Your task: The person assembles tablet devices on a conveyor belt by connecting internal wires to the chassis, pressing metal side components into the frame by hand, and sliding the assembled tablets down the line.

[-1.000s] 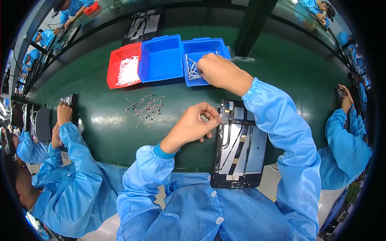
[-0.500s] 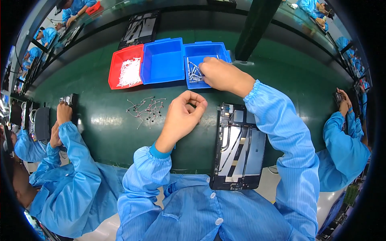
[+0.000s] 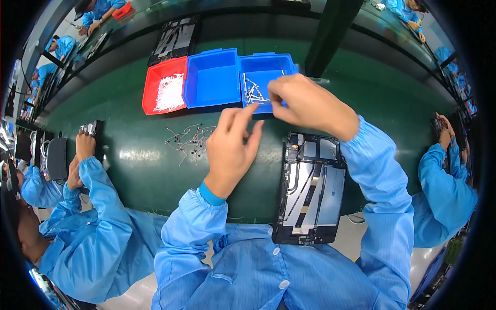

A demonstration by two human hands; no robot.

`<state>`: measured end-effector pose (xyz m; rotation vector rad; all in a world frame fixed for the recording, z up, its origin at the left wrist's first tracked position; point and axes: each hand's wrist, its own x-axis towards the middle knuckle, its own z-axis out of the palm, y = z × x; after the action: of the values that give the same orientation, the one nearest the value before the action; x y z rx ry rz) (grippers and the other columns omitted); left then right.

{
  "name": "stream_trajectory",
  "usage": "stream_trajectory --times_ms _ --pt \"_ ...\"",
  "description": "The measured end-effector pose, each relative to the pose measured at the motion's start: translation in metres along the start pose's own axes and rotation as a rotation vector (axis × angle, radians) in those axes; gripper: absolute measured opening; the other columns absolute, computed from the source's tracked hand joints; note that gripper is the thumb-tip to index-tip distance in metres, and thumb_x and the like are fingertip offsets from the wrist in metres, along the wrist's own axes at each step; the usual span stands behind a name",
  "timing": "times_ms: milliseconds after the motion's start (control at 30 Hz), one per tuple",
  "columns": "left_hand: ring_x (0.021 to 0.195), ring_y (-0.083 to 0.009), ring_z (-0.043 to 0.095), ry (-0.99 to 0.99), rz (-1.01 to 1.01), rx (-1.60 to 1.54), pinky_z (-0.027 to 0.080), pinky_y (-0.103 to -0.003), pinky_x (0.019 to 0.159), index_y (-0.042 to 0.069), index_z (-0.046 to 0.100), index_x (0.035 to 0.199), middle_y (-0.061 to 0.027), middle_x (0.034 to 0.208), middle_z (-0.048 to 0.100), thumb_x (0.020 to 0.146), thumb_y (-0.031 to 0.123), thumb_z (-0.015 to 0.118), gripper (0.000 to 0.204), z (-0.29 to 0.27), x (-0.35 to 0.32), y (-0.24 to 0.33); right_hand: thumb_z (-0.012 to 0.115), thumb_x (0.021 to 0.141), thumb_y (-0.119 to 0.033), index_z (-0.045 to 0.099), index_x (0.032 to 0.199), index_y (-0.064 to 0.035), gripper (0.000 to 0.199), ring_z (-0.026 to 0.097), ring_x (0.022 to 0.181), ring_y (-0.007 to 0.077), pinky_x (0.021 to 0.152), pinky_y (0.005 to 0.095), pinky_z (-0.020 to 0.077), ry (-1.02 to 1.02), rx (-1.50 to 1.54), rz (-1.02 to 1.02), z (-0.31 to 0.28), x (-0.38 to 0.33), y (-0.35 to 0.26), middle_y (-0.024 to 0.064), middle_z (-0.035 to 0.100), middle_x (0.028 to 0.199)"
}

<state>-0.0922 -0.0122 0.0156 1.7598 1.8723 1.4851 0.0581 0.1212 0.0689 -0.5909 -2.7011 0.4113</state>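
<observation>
My right hand is over the front right edge of the right blue bin, fingers curled in. Whatever it may hold is hidden. Inside that bin lie several thin silver-and-white strips. To its left my left hand is raised above the table, thumb and fingers apart with nothing seen between them. An opened tablet, its inner boards and black cables exposed, lies on the table's near edge beneath my right forearm. Left of my left hand is a loose heap of thin wired parts with dark ends.
A red bin of short white pieces and a middle blue bin adjoin the right bin. Behind them lies another opened tablet. A dark post rises at the back. Co-workers in blue sit at both sides.
My right hand has drawn back from inside the right bin toward its near right edge. My left hand has opened its pinch, its fingers rising toward the bin.
</observation>
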Motion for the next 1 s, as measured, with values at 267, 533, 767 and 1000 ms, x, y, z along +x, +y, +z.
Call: stream_trajectory --times_ms 267,533,767,1000 --pt "0.059 -0.0076 0.056 -0.068 0.09 -0.155 0.042 -0.022 0.048 0.005 0.072 0.1 -0.0028 0.089 0.061 0.083 0.006 0.076 0.017 0.001 -0.006 0.006 0.07 0.083 -0.006 0.065 0.09 0.0025 0.012 0.058 0.056 0.0108 0.049 0.0254 0.0432 0.091 0.398 0.065 -0.005 -0.042 -0.03 0.0075 0.065 0.078" --pt "0.057 -0.0011 0.046 -0.251 -0.605 -0.913 0.032 -0.018 0.045 0.002 0.071 0.097 0.002 0.085 0.062 0.092 0.012 0.07 0.011 0.0 -0.007 0.01 0.07 0.092 -0.013 0.065 0.105 0.0036 0.022 0.056 0.063 0.0031 0.053 0.017 0.0429 0.209 1.17 0.53 0.025 -0.06 -0.045 0.0052 0.067 0.09" --pt "0.066 -0.0004 0.049 -0.27 -0.511 -0.805 0.04 -0.016 0.056 0.001 0.072 0.106 0.0012 0.092 0.064 0.09 0.009 0.073 0.018 0.001 -0.007 0.007 0.069 0.093 -0.012 0.067 0.097 0.001 0.014 0.054 0.057 0.001 0.048 0.0169 0.0379 0.395 1.226 0.511 0.04 -0.06 -0.045 0.0017 0.066 0.084" --pt "0.075 -0.0021 0.053 -0.28 -0.545 -0.79 0.044 -0.017 0.067 -0.001 0.072 0.101 -0.0018 0.093 0.065 0.09 0.009 0.073 0.015 -0.008 0.0 0.006 0.07 0.088 -0.007 0.066 0.09 0.0001 0.009 0.05 0.056 0.001 0.047 0.0202 0.037 0.183 0.802 0.464 0.018 -0.065 -0.045 -0.0017 0.063 0.077"
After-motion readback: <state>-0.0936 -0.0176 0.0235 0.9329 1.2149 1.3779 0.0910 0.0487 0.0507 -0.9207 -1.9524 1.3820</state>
